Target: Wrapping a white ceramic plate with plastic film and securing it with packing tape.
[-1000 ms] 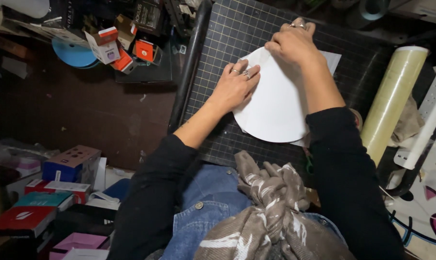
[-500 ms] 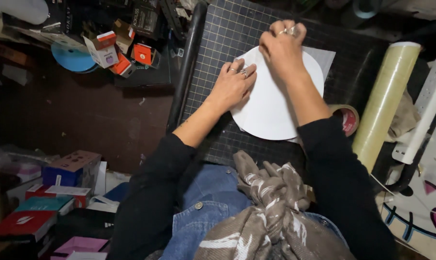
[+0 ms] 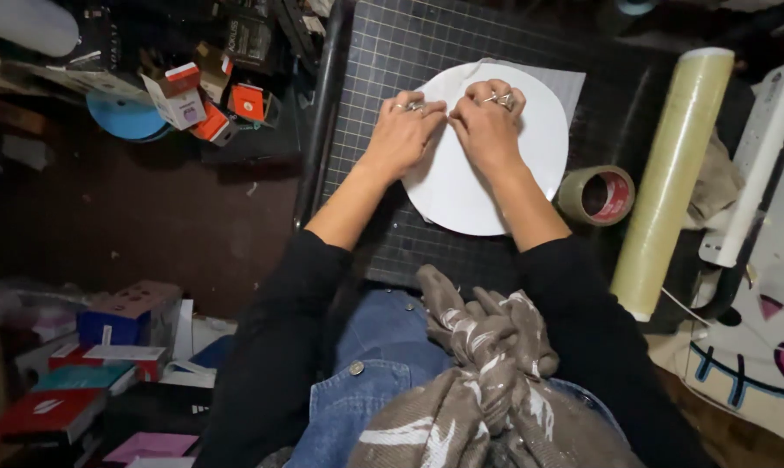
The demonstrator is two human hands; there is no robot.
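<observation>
White paper, cut as a round disc, is lying on the black gridded cutting mat, over a second pale sheet whose corner is showing at the disc's upper right. You are pressing both hands onto the disc's upper left part. Your left hand is resting with fingers curled down, fingertips pinching at the disc's edge; rings are showing on them. Your right hand is sitting just beside it, knuckles raised, fingers bent closed onto the paper, touching the left fingertips at the middle. Whether a fold is caught between them, you cannot tell.

Outward from the disc, a roll of brown packing tape is lying just beside its right edge. A long roll of clear film is lying further right. A white power strip is running along the far right. Small red and white boxes are lying left of the mat.
</observation>
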